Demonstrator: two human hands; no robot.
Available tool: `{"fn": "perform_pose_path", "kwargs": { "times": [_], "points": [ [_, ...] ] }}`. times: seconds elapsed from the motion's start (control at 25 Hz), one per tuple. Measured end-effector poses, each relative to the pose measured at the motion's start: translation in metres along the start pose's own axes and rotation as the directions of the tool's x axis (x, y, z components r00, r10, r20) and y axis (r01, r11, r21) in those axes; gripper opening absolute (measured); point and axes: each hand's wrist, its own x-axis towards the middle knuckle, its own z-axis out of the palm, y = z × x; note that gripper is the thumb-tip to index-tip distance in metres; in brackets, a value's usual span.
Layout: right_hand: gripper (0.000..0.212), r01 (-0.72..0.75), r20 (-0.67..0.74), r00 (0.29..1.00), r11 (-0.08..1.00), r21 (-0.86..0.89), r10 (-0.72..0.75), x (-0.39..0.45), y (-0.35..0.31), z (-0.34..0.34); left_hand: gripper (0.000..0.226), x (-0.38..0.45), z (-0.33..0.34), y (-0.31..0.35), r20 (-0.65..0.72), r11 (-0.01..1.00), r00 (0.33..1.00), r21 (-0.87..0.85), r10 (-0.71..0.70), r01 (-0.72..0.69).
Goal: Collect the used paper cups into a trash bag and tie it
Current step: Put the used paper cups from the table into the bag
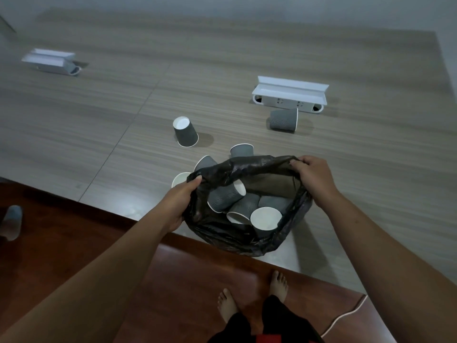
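1. The job looks roughly half done. The black trash bag [247,214] sits at the near edge of the counter [247,58], its mouth held wide, and at least four grey paper cups [226,198] already lie tumbled inside it.
2. Five cups are still out on the counter, as far as I can see. Three crowd just behind the bag's far rim: one standing upright [242,152], one tipped [205,163] against the bag, and one [180,179] half hidden behind the left hand.
3. Farther off, a cup stands upside down [185,132] near the middle of the counter, and another lies on its side [284,119] just in front of a white power strip box [289,94].
4. The bag is not yet tied; I judge that comes only after the loose cups are in.
5. The left hand [176,206] grips the bag's left rim, thumb over the plastic and fingers curled under it.
6. The right hand [315,180] pinches the far right rim, its fingers [296,161] bent tight on the plastic.
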Motion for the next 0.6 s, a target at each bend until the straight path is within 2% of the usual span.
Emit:
{"fn": "perform_pose_path", "kwargs": {
  "times": [0.12, 0.2, 0.28, 0.32, 0.44, 0.6],
  "points": [
    [0.029, 0.021, 0.103, 0.995, 0.999, -0.040, -0.017, 0.006, -0.007, 0.000, 0.026, 0.004, -0.003, -0.005, -0.055, 0.999, 0.998, 0.030, 0.026, -0.025],
    [0.035, 0.078, 0.043, 0.996, 0.991, -0.109, -0.074, 0.015, -0.014, 0.003, 0.026, 0.006, -0.004, -0.004, -0.078, 0.999, 0.997, -0.028, 0.020, -0.023],
    [0.026, 0.141, 0.006, 0.990, 0.961, -0.237, -0.144, 0.032, -0.021, 0.015, 0.024, 0.009, -0.001, -0.001, -0.078, 0.999, 0.997, -0.048, 0.018, -0.021],
    [0.028, 0.167, 0.022, 0.985, 0.941, -0.294, -0.168, 0.042, -0.025, 0.025, 0.022, 0.010, 0.000, 0.001, -0.072, 0.999, 0.997, -0.027, 0.023, -0.025],
    [0.050, 0.100, 0.132, 0.990, 0.916, -0.389, -0.052, 0.076, -0.033, 0.062, 0.021, 0.011, 0.006, -0.001, -0.063, 0.996, 0.996, 0.063, 0.060, -0.056],
    [0.079, -0.034, 0.202, 0.968, 0.878, -0.478, 0.148, 0.097, -0.042, 0.106, 0.023, 0.010, 0.007, -0.005, -0.087, 0.990, 0.993, 0.119, 0.082, -0.072]
  ]
}}
